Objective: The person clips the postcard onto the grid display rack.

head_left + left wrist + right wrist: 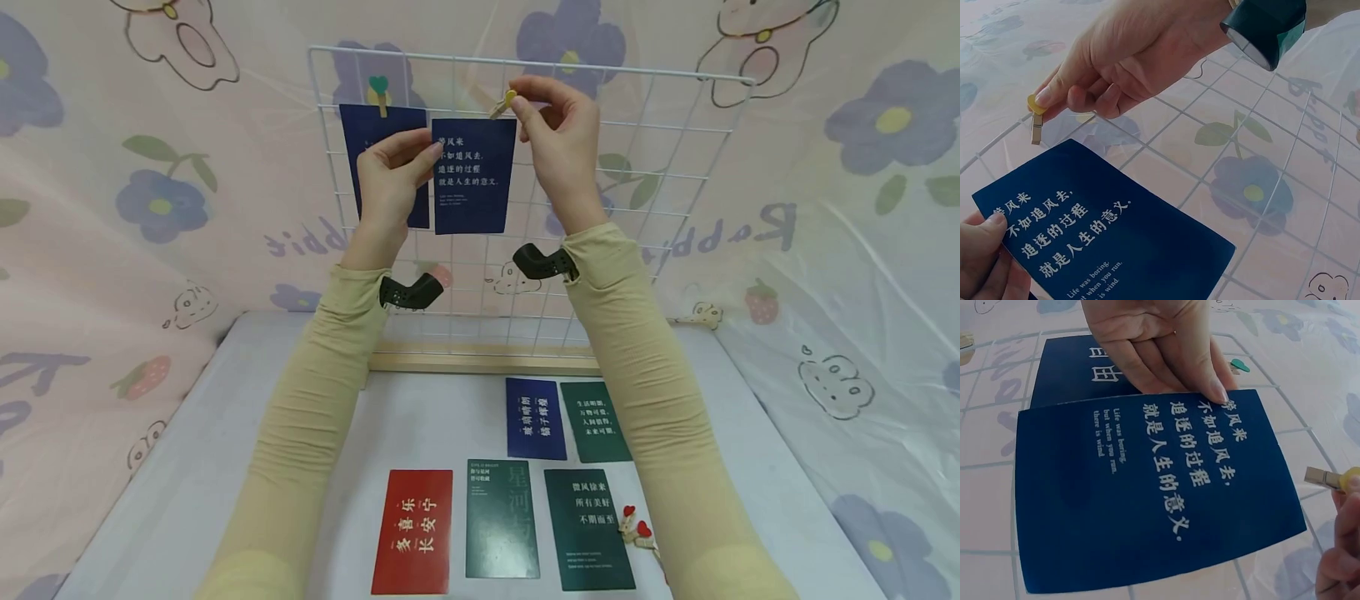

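Observation:
My left hand (392, 182) pinches a dark blue card (474, 196) with white lettering by its left edge, against the white wire grid (660, 154). Just above the card's top edge, my right hand (564, 142) pinches a small wooden clothespin (501, 106) with a yellow top. In the right wrist view the clothespin (1322, 477) stands apart from the card. Another dark blue card (378, 132) hangs on the grid at the left from a clothespin with a green heart (378, 90). The left hand and the held card partly cover it.
On the white table (420, 421) lie a red card (412, 533), a blue card (536, 419) and several green cards (502, 521). Clothespins with red hearts (636, 531) lie beside the right forearm. A wooden base bar (480, 363) runs under the grid.

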Demonstrator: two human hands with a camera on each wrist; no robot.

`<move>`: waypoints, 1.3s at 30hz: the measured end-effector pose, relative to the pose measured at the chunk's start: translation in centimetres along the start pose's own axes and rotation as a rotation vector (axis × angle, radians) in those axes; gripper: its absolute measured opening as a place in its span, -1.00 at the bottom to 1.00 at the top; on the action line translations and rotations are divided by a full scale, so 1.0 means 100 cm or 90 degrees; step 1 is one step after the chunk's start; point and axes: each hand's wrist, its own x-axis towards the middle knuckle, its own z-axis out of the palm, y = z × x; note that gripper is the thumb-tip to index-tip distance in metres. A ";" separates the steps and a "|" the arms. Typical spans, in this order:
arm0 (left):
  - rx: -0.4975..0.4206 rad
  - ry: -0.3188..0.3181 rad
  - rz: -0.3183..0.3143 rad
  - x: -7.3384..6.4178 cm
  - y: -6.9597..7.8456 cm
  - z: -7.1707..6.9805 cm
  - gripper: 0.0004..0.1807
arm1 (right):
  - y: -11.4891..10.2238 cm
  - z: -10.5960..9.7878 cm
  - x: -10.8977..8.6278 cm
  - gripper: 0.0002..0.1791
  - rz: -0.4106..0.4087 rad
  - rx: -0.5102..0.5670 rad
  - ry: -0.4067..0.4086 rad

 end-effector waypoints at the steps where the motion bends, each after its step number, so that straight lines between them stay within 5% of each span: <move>1: 0.002 0.001 0.001 0.000 0.000 0.001 -0.77 | 0.000 0.000 0.000 -0.84 -0.001 0.000 0.001; 13: 0.004 0.015 -0.020 0.003 0.005 0.001 -0.78 | 0.003 0.002 0.004 -0.86 -0.017 -0.025 0.008; 26: 0.011 0.019 0.033 0.002 0.004 0.009 -0.76 | 0.007 0.011 0.007 -0.86 -0.042 -0.060 0.006; 39: 0.057 0.044 0.049 0.005 0.000 0.012 -0.76 | -0.001 0.021 0.005 -0.87 -0.072 -0.169 0.010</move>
